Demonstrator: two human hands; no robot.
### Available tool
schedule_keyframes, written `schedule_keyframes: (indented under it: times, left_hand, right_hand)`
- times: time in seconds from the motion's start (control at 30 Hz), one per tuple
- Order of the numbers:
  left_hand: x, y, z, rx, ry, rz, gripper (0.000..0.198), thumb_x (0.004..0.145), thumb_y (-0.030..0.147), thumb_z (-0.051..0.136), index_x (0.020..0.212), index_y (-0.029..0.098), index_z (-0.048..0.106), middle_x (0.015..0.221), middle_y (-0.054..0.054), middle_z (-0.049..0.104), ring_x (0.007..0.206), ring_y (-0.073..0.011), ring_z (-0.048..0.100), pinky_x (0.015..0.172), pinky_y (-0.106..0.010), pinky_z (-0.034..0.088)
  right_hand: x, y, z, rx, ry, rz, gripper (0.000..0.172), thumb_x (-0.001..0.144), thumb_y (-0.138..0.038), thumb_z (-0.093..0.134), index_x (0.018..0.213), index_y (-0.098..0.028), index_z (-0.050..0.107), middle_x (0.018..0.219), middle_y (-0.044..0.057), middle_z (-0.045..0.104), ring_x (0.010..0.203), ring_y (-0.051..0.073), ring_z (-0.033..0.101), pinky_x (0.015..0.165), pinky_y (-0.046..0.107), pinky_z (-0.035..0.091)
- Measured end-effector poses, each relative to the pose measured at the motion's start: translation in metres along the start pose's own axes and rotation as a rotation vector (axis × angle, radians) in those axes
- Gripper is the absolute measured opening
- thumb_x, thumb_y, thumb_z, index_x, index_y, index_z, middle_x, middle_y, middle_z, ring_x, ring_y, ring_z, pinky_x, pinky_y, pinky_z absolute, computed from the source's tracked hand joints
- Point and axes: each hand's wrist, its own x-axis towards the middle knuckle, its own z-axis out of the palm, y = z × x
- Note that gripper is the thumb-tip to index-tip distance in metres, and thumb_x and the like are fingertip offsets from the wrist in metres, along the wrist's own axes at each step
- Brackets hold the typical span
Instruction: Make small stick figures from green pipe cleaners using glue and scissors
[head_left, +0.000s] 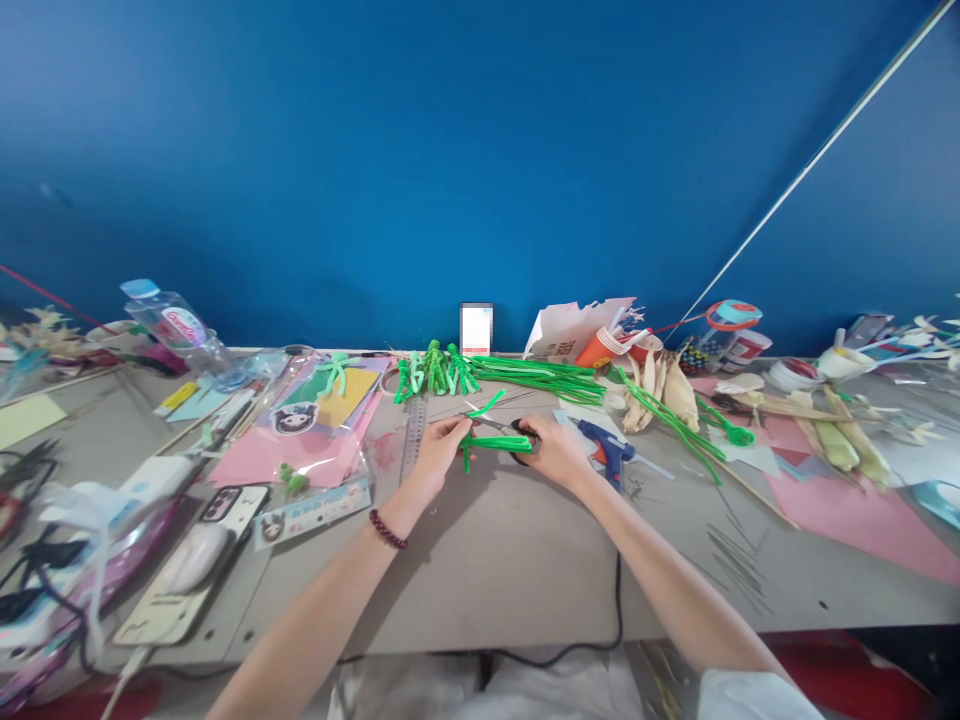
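My left hand (439, 448) pinches a bent green pipe cleaner (491, 440) over the grey table (495, 560). My right hand (551, 450) grips black-handled scissors (506, 430), whose blades point left at the pipe cleaner. A bead bracelet sits on my left wrist. Just beyond my hands lie a clear ruler (412, 435), a bundle of twisted green pipe cleaner shapes (435, 372) and a pile of straight green pipe cleaners (540, 375).
A blue glue gun (609, 447) lies right of my right hand, its black cord running off the front edge. Pink paper and sticker packs (315, 425) lie left, with a phone (229, 505) and plastic bottle (176, 328). Dried corn husks (664, 390), paper cups (607, 348) and pink sheets (862, 510) fill the right.
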Motion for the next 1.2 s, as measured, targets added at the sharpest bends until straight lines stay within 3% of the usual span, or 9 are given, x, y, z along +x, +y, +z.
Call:
schedule_keyframes:
  times: [0.23,0.43,0.73,1.2]
  left_hand:
    - [0.000,-0.004,-0.002,0.236,-0.054,0.123,0.025,0.066,0.038,0.066,0.061,0.013,0.064,0.056,0.001,0.055,0.051,-0.0098,0.048,0.046,-0.021,0.040]
    - [0.002,-0.009,-0.005,0.376,-0.044,0.176,0.027,0.071,0.039,0.061,0.065,0.013,0.065,0.054,0.001,0.054,0.051,-0.0112,0.049,0.047,-0.021,0.038]
    - [0.001,-0.007,-0.003,0.296,-0.111,0.088,0.028,0.073,0.039,0.060,0.068,0.012,0.065,0.051,-0.002,0.058,0.046,-0.0135,0.054,0.044,-0.023,0.041]
    - [-0.004,-0.001,0.000,0.321,-0.129,0.079,0.033,0.074,0.041,0.060,0.056,0.013,0.063,0.044,-0.002,0.056,0.040,-0.0113,0.050,0.040,-0.021,0.037]
  right_hand:
    - [-0.002,-0.005,0.007,-0.099,-0.003,0.042,0.026,0.072,-0.033,0.060,0.097,-0.024,0.062,0.089,0.002,0.070,0.080,0.019,0.063,0.062,0.024,0.036]
    - [-0.004,-0.010,0.009,-0.185,-0.055,0.068,0.017,0.076,-0.037,0.055,0.082,-0.023,0.064,0.076,0.001,0.069,0.069,0.016,0.061,0.055,0.023,0.027]
    - [-0.004,-0.008,0.012,-0.112,-0.087,0.091,0.016,0.073,-0.034,0.057,0.067,-0.021,0.064,0.060,0.000,0.064,0.058,0.013,0.056,0.050,0.022,0.024]
    - [-0.003,-0.005,0.015,-0.045,-0.111,0.095,0.015,0.067,-0.030,0.059,0.059,-0.020,0.067,0.051,0.001,0.060,0.049,0.011,0.049,0.049,0.022,0.026]
